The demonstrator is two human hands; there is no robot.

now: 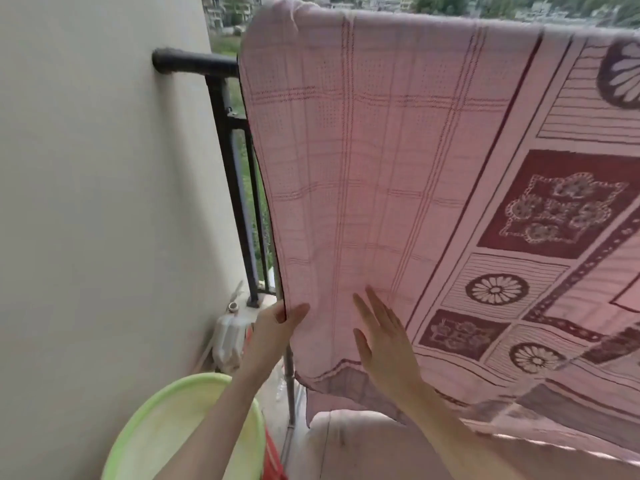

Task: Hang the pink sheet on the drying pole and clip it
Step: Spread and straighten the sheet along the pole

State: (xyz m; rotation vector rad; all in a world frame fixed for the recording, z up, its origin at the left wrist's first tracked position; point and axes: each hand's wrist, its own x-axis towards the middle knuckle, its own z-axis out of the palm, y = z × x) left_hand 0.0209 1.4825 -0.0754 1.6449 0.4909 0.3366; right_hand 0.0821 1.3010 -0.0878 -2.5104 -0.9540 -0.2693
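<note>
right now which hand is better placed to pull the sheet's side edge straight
Left. The left hand already pinches the sheet at its side edge, while the right hand lies flat and open on the cloth, away from that edge.
</note>
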